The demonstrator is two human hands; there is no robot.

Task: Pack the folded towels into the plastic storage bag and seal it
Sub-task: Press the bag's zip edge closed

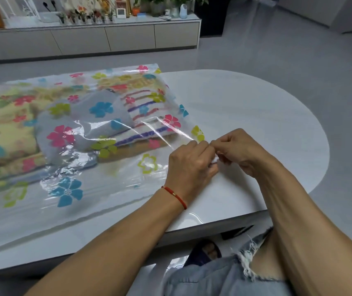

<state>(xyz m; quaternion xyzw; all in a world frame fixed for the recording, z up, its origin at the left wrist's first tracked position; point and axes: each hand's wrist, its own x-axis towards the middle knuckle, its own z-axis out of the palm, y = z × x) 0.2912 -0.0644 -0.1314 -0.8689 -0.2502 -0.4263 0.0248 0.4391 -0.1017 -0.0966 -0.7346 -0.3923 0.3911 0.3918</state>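
Head view. Plastic storage bag (98,184) lies flat on a glossy white table (245,107) with a rounded right end; the bag covers the left and middle of the tabletop and its near edge runs close to the table's front edge. The film is clear, wrinkled and shiny, printed with pink, blue and yellow-green flower shapes. No brand, label or legible writing can be made out on it.

Folded towels (81,116) sit inside the bag, toward the table's far left: a grey one with a soft rounded fold on top, a white one with purple and red stripes at its right, and a pale yellow patterned one beneath and to the left. Their weave is blurred through the film.

Left hand (190,165) and right hand (238,150) meet at the bag's right-hand edge, near the middle of the tabletop. The fingers of both are curled and pressed together, pinching the bag's edge between thumb and fingertips; a small white piece shows between them, too small to identify. A red cord bracelet (175,196) circles the left wrist.

A frayed light denim garment (224,278) shows below the table's front edge. A long low cabinet (106,39) stands against the far wall, bearing plants and small ornaments.
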